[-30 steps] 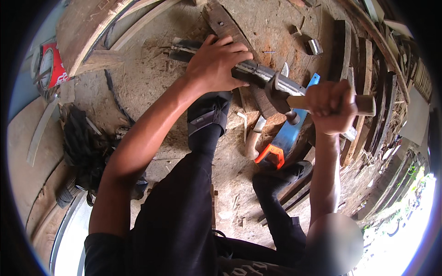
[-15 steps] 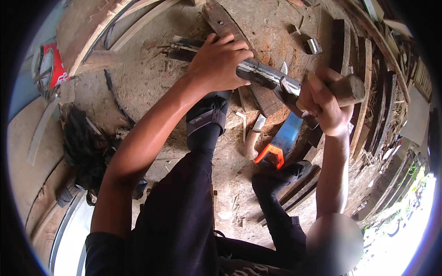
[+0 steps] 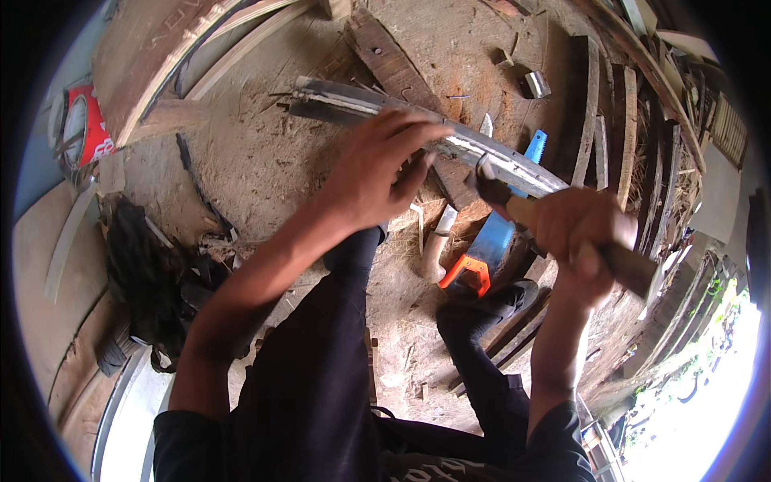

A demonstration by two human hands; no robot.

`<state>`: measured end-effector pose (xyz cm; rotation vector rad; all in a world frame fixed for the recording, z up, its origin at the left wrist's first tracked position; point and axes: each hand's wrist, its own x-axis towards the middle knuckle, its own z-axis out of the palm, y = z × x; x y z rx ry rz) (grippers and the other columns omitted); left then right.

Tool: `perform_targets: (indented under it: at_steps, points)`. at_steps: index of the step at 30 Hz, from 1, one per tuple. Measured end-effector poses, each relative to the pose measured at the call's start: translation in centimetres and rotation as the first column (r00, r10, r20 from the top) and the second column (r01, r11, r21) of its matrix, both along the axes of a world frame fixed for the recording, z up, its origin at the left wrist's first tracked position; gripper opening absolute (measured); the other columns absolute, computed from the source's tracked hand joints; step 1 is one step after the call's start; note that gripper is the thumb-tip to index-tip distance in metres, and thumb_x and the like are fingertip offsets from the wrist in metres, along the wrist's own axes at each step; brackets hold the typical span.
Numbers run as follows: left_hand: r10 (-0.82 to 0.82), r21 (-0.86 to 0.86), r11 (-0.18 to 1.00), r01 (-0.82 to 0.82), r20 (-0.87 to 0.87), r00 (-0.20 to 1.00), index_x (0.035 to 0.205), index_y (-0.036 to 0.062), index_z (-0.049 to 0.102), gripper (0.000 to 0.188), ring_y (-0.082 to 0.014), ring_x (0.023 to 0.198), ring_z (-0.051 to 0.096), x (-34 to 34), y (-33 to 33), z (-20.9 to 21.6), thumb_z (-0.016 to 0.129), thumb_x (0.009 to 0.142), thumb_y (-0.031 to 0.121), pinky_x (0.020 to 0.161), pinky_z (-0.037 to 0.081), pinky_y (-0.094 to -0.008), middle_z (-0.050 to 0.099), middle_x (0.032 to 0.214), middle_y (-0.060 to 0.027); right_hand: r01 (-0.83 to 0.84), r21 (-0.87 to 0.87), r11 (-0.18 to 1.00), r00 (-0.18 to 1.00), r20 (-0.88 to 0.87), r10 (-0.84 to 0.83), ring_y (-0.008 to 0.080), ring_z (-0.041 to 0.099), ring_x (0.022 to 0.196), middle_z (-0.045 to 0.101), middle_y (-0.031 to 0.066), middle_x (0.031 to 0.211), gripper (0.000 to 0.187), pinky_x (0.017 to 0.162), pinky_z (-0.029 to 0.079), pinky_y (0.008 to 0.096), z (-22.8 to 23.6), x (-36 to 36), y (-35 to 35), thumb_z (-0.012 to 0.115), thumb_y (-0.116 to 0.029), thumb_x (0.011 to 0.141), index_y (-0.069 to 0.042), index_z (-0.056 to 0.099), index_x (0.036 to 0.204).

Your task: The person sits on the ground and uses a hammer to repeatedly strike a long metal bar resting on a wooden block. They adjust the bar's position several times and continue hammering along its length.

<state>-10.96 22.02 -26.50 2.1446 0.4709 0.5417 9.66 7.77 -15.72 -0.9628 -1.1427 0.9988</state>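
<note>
A long dark strip of wood (image 3: 514,161) with a pale, white-streaked top slants across the work area. Over its middle reaches my left hand (image 3: 381,165), fingers stretched out and thumb apart; I cannot tell how firmly it touches. My right hand (image 3: 582,225) is wrapped round the wooden handle of a hammer (image 3: 491,183), whose dark, curved metal head is beside the strip's near edge. Below the strip lie a blue saw (image 3: 490,241) with an orange handle and a chisel (image 3: 438,243) with a pale wooden handle. Under the strip is a brown plank (image 3: 391,64).
Long boards (image 3: 590,112) are stacked along the right side. A shiny metal piece (image 3: 536,84) rests on the dusty floor (image 3: 241,153) beyond the strip. To the left are a black heap of cloth or bag (image 3: 132,265) and a red container (image 3: 95,128). My feet flank the tools.
My left hand has loosened, its fingers stretching out as it draws back. My right hand has moved down and right with the hammer. More of the strip's pale top and the saw blade shows.
</note>
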Motion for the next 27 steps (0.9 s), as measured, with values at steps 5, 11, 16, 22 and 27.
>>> perform_targets:
  at_steps: [5, 11, 16, 22, 27]
  points:
    - [0.002, -0.867, 0.496, 0.040, 0.047, 0.999, 0.122, 0.0054, 0.072, 0.023, -0.0081, 0.081, 0.066, -0.9, -3.6, 0.3, 0.063, 0.105, 0.019, 0.069, 0.051, -0.0238, 0.074, 0.096, 0.0004, -0.053, 0.215, 0.975, 0.994, 0.108, 0.030, 0.0174, 0.050, 0.038, 0.051, 0.0023, 0.050, 0.035, 0.038, 0.044, 0.0334, 0.9, -2.8, -0.5, 0.069, -0.026, 0.096, -0.006, 0.052, 0.072]
    - [-0.135, -0.985, 0.152, 0.075, 0.054, 0.989, 0.117, 0.0033, 0.074, 0.023, -0.0022, 0.075, 0.061, -1.5, -4.3, 0.0, 0.065, 0.105, 0.022, 0.059, 0.045, -0.0201, 0.072, 0.089, -0.0001, -0.131, 0.209, 0.969, 0.991, 0.047, 0.124, 0.0182, 0.052, 0.039, 0.055, 0.0038, 0.052, 0.032, 0.040, 0.047, 0.0340, 1.5, -4.2, -2.0, 0.069, -0.023, 0.094, -0.005, 0.054, 0.071]
    - [-0.086, -0.997, 0.069, 0.041, 0.035, 0.996, 0.111, -0.0020, 0.072, 0.024, -0.0052, 0.069, 0.060, -2.8, -4.5, 0.8, 0.064, 0.105, 0.020, 0.058, 0.045, -0.0213, 0.069, 0.084, -0.0027, -0.102, 0.212, 0.972, 0.995, -0.002, 0.105, 0.0187, 0.052, 0.038, 0.055, 0.0048, 0.053, 0.030, 0.040, 0.047, 0.0339, 1.3, -4.6, -2.6, 0.068, -0.021, 0.093, -0.005, 0.054, 0.070]
    - [-0.117, -0.999, 0.035, 0.038, 0.034, 0.993, 0.109, -0.0056, 0.071, 0.023, -0.0096, 0.068, 0.060, -3.9, -4.2, 1.3, 0.063, 0.105, 0.015, 0.060, 0.046, -0.0234, 0.068, 0.081, -0.0068, -0.111, 0.216, 0.970, 0.993, -0.017, 0.117, 0.0191, 0.053, 0.039, 0.056, 0.0050, 0.053, 0.030, 0.041, 0.048, 0.0339, 1.0, -5.0, -2.8, 0.069, -0.019, 0.090, -0.005, 0.055, 0.069]
    - [-0.111, -1.000, -0.001, 0.028, 0.028, 0.993, 0.109, -0.0062, 0.071, 0.023, -0.0109, 0.068, 0.061, -4.4, -4.2, 0.9, 0.063, 0.105, 0.014, 0.060, 0.048, -0.0244, 0.070, 0.082, -0.0091, -0.124, 0.196, 0.973, 0.992, -0.012, 0.129, 0.0193, 0.053, 0.039, 0.056, 0.0048, 0.053, 0.030, 0.041, 0.048, 0.0342, 0.9, -5.1, -3.1, 0.069, -0.018, 0.090, -0.004, 0.055, 0.067]
